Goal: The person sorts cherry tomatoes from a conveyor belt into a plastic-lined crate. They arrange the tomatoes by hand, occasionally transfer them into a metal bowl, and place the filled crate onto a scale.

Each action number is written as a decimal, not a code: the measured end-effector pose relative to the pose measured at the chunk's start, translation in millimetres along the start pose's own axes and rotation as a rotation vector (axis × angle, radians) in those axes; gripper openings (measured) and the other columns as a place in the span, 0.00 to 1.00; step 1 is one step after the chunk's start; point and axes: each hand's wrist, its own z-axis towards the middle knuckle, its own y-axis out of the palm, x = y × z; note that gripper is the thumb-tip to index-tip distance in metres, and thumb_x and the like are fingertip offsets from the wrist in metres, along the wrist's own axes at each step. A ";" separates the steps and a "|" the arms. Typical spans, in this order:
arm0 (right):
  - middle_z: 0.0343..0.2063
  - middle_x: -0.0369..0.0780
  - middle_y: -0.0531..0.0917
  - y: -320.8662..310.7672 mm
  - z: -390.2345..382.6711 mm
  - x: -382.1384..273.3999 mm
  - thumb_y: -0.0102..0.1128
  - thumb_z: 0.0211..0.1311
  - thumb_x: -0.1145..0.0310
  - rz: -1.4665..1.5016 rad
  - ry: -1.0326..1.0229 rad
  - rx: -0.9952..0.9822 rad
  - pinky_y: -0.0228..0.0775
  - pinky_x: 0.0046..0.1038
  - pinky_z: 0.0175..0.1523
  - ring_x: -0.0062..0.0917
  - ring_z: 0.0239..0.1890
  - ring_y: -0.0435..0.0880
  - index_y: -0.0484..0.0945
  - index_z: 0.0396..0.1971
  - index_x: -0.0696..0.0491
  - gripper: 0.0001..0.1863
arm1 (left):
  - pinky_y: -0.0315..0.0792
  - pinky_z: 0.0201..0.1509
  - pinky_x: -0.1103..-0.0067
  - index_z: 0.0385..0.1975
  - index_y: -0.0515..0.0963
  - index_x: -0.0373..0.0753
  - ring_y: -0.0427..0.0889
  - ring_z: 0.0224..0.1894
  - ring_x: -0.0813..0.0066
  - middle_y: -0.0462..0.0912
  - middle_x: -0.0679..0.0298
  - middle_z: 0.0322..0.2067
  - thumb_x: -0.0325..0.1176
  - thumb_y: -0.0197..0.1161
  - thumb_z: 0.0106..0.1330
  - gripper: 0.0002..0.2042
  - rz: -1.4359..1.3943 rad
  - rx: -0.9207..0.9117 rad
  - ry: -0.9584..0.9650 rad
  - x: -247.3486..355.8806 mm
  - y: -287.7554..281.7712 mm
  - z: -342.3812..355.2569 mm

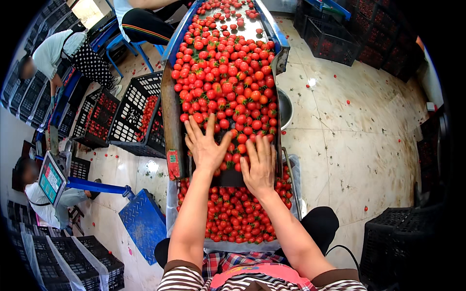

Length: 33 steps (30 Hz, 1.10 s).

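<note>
Red cherry tomatoes [228,72], some with green stems, lie heaped along a metal chute [171,111] that slopes down toward me. Both hands rest on the tomatoes near its lower end. My left hand [206,149] is open, fingers spread, at the left side of the heap. On the right, my right hand [259,164] lies open with fingers stretched forward, touching the fruit. Between the hands a few tomatoes sit near the dark lip [229,179] of the chute. Below it, a lined crate holds many more tomatoes [238,213], right in front of my lap.
Black crates [138,114], some holding tomatoes, stand left; more stacks [332,41] rise at the back right and a crate [395,237] at near right. A blue platform scale [143,218] with a screen stands left. Several people work around. Loose tomatoes dot the floor [340,145].
</note>
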 end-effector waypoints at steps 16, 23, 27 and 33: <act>0.67 0.56 0.51 -4.4 3.0 0.0 0.65 0.58 0.60 0.125 0.048 0.074 0.45 0.50 0.71 0.53 0.70 0.49 0.57 0.67 0.54 0.39 | 0.45 0.67 0.43 0.68 0.60 0.58 0.44 0.71 0.38 0.45 0.45 0.71 0.63 0.66 0.51 0.43 -0.132 0.098 0.092 26.2 -1.3 39.3; 0.62 0.49 0.65 -11.1 4.6 4.0 0.65 0.56 0.49 0.002 -0.032 -0.008 0.49 0.50 0.69 0.45 0.67 0.59 0.70 0.59 0.53 0.35 | 0.40 0.70 0.46 0.55 0.76 0.54 0.54 0.70 0.53 0.64 0.62 0.65 0.48 0.65 0.61 0.22 -0.116 -0.059 0.327 -0.6 -8.6 -5.3; 0.50 0.46 0.70 -1.0 1.4 8.3 0.69 0.55 0.62 0.215 -0.055 0.200 0.56 0.48 0.65 0.44 0.59 0.67 0.72 0.48 0.55 0.24 | 0.49 0.71 0.58 0.38 0.80 0.41 0.54 0.70 0.49 0.62 0.54 0.65 0.37 0.65 0.61 0.10 -0.442 0.111 0.202 -28.3 -16.5 -37.6; 0.56 0.50 0.67 -2.7 -0.9 11.0 0.62 0.61 0.61 0.294 0.009 0.042 0.56 0.45 0.65 0.47 0.60 0.64 0.68 0.56 0.57 0.26 | 0.54 0.68 0.60 0.45 0.69 0.34 0.57 0.67 0.45 0.56 0.40 0.64 0.33 0.63 0.61 0.16 -0.554 0.222 -0.049 -25.7 -14.1 -22.3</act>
